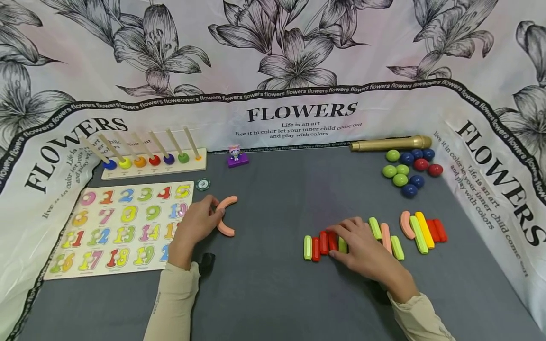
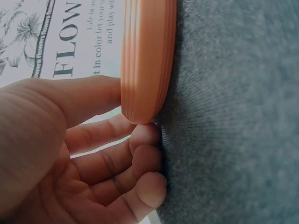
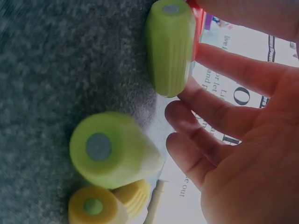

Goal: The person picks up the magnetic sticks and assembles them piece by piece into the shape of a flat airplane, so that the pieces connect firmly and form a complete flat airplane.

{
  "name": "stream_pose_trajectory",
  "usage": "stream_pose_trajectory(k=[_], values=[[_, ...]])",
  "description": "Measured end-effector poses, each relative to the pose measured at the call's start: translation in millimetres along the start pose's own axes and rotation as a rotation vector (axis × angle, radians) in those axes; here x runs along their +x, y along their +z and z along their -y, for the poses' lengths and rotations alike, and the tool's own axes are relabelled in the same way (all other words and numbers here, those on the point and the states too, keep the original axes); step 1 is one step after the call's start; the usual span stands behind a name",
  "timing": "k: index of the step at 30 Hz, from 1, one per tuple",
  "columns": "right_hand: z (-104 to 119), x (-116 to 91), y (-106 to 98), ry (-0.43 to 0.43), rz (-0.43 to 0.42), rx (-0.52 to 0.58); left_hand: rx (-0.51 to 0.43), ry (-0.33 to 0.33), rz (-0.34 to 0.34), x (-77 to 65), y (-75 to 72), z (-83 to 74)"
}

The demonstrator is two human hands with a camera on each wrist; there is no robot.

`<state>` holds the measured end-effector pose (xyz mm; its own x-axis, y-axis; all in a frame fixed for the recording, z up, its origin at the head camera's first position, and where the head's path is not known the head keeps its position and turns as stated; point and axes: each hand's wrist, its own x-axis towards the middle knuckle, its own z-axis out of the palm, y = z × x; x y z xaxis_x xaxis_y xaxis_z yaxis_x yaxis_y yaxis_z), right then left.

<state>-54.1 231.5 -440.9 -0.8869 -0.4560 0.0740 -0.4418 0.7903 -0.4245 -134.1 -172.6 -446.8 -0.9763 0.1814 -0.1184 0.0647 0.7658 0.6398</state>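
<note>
In the head view my left hand [image 1: 197,226] is at the left, its thumb and fingertips pinching a curved salmon-orange block [image 1: 227,202]. A second curved orange block [image 1: 226,230] lies just below, forming an arc with it. The left wrist view shows the ridged orange block [image 2: 148,60] between thumb and fingers, low over the grey cloth. To the right, my right hand [image 1: 368,251] pinches a red block [image 1: 332,240] by its ends, in a row with other red blocks [image 1: 323,243] and a green block [image 1: 307,247]. Another green block [image 3: 171,49] stands beside the pinched one.
More coloured blocks [image 1: 420,232] lie right of my right hand. Green, blue and red balls [image 1: 400,180] and a gold microphone [image 1: 390,143] are behind. At left are a number board [image 1: 128,229], a peg stand [image 1: 196,165], a chip [image 1: 203,184] and a figurine on a purple base [image 1: 238,160].
</note>
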Motion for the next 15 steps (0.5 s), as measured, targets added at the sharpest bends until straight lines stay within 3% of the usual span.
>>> stream_pose_trajectory(k=[5,10,15], values=[[0,2,6,0.059,-0.033,0.026,-0.008,-0.018,0.008,1.9,0.2,-1.8],[2,11,6,0.065,-0.13,0.06,-0.016,-0.029,0.004,1.0,3.0,-1.2],[10,32,-5,0.066,-0.159,0.191,-0.016,-0.033,0.0,1.3,2.2,-0.7]])
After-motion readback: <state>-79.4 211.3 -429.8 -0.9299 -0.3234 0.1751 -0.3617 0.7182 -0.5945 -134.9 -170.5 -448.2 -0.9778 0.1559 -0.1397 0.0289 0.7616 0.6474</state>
